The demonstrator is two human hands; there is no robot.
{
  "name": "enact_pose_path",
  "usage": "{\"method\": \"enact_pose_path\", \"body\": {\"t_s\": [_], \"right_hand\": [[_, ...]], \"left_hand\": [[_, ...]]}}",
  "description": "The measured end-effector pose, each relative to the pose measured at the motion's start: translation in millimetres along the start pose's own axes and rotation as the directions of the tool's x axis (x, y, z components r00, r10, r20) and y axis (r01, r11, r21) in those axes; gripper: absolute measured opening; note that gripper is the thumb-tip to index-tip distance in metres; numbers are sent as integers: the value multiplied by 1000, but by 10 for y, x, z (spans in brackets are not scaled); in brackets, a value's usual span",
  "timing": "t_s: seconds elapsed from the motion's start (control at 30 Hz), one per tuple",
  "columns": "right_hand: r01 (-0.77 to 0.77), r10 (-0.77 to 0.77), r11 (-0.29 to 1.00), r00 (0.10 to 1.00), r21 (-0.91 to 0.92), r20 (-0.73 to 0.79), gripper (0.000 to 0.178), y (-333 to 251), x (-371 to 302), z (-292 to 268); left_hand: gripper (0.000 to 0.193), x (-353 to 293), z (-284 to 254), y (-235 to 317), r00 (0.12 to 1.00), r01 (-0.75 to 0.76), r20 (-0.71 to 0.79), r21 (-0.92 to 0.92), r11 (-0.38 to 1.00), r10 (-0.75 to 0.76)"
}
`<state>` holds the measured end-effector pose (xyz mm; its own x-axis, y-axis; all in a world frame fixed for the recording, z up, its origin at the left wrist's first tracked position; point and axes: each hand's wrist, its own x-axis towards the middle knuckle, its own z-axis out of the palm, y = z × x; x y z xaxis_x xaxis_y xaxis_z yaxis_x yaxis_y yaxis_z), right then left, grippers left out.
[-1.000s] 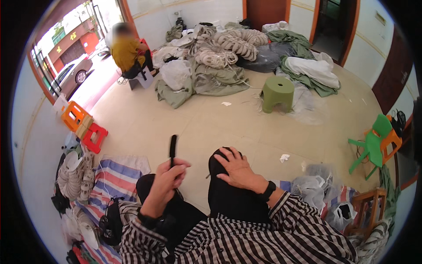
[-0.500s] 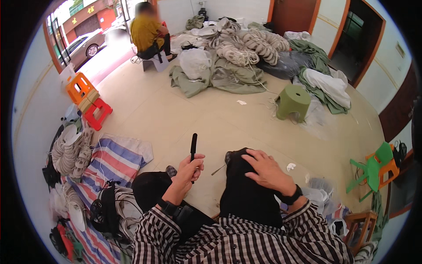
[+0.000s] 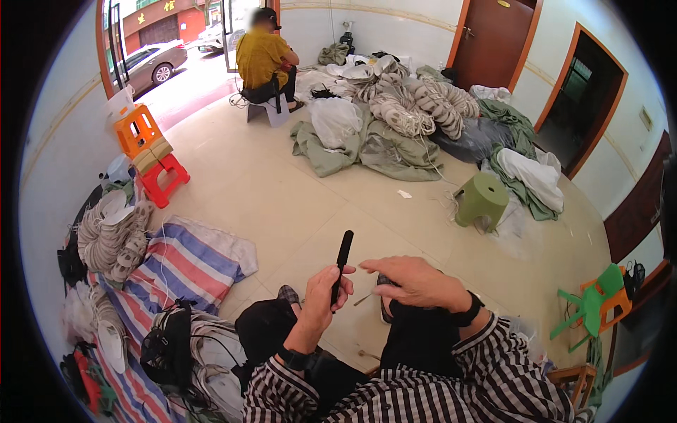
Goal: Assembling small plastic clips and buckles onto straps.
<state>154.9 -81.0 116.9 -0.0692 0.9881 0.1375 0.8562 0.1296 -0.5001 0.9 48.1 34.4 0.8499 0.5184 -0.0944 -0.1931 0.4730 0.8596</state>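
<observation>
Slim black stick (image 3: 343, 255) is held in L hand (image 3: 323, 303), in front of the body, above the floor (image 3: 296, 233). L grip is clamped on the stick's lower part, btwn thumb & fingers; upper part is left bare, pointed up & tilted slightly to the R. R hand (image 3: 416, 282) is held over the R knee (image 3: 416, 338), w/ fingers stretched L toward the stick; R grip is apart, nothing held in it. R fingertips are seen just beside the L thumb; whether the knee is touched by the R palm can't be told. A black band is worn on each wrist. L knee (image 3: 266, 330) is seen below the L hand, in black trousers.

On the L, a striped sheet (image 3: 204, 257) is spread on the floor, w/ rope coils (image 3: 106, 243) beside it. An orange stool (image 3: 137, 130) & a red stool (image 3: 168, 182) are placed nr the L wall. Farther off, a cloth heap (image 3: 402, 151) is topped w/ more coils; nr it, a green stool (image 3: 483, 199) is stood. By the doorway a person in a mustard top (image 3: 262, 56) is seated. A green chair (image 3: 592, 299) is placed far R.
</observation>
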Motion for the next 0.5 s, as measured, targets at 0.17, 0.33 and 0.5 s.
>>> {"method": "enact_pose_path", "body": {"t_s": [0.17, 0.33, 0.5], "right_hand": [[-147, 94, 955, 974, 258, 207, 44, -68, 444, 207], [2, -33, 984, 984, 177, 173, 45, 54, 660, 427], [-3, -52, 960, 980, 280, 190, 44, -131, 901, 415]], "left_hand": [[30, -146, -216, 94, 982, -20, -187, -102, 995, 1], [28, -205, -302, 205, 961, -101, -275, -235, 967, 33], [26, -299, -348, 246, 954, -165, -288, -257, 952, 88]]}}
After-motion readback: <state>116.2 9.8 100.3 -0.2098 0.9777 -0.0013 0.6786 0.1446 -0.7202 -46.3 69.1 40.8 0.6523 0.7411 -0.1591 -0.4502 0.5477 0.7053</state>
